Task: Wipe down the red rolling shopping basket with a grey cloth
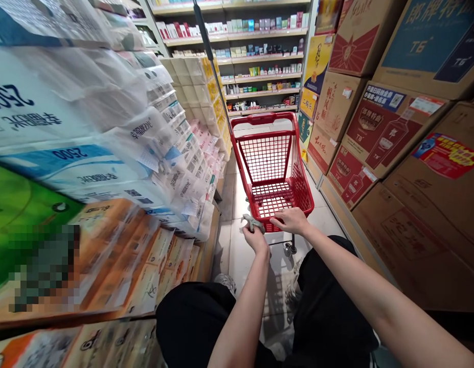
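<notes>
A red plastic shopping cart [273, 181] stands in the aisle ahead of my knees, its grid basket showing nothing inside. My left hand [255, 239] is closed on a crumpled grey-green cloth [253, 223], held beside the cart's near left corner. Whether the cloth touches the cart I cannot tell. My right hand [292, 221] grips the cart's near rim, its fingers bent over the edge. A dark, thin pole [217, 82] rises from the cart's far left corner.
Wrapped tissue packs [152, 138] are stacked close on the left, with orange packs [117, 245] lower down. Cardboard cartons [390, 130] line the right side. Shelves of small boxes and bottles [255, 71] close off the far end. Pale floor tiles [237, 255] run between.
</notes>
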### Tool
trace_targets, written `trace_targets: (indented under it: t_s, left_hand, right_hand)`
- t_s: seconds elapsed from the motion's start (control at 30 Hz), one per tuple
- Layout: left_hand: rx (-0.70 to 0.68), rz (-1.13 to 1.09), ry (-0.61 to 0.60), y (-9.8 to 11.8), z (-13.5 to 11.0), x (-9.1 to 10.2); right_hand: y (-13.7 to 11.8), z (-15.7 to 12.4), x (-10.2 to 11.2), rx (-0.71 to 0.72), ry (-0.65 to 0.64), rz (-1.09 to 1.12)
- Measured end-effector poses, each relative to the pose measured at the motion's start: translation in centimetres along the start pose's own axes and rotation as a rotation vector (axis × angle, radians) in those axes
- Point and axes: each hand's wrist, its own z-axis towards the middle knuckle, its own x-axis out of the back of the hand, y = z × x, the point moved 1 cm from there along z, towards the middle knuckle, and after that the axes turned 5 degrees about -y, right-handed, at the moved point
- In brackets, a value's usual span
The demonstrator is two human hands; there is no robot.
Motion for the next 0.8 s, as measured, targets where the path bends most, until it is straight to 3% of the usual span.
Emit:
trace_targets:
  t_s: [0.17,0.37,0.63,0.8]
  left_hand:
    - [0.285,0.025,-0.012,-1.5,0.0,-0.8]
    - [0.380,0.010,-0.139,-0.4,2.0,-1.1]
    - [0.083,-0.036,-0.217,4.4,2.5,-0.5]
    - [-0.006,0.144,-0.140,3.3,3.4,0.0]
  right_hand:
    - [0.5,0.1,0.1,0.004,0.000,0.003]
    - [1.1,0.7,0.3,-0.015,0.001,-0.007]
    - [0.7,1.3,0.5,-0.030,-0.005,-0.009]
    - [-0.2,1.4,0.6,-0.021,-0.008,-0.019]
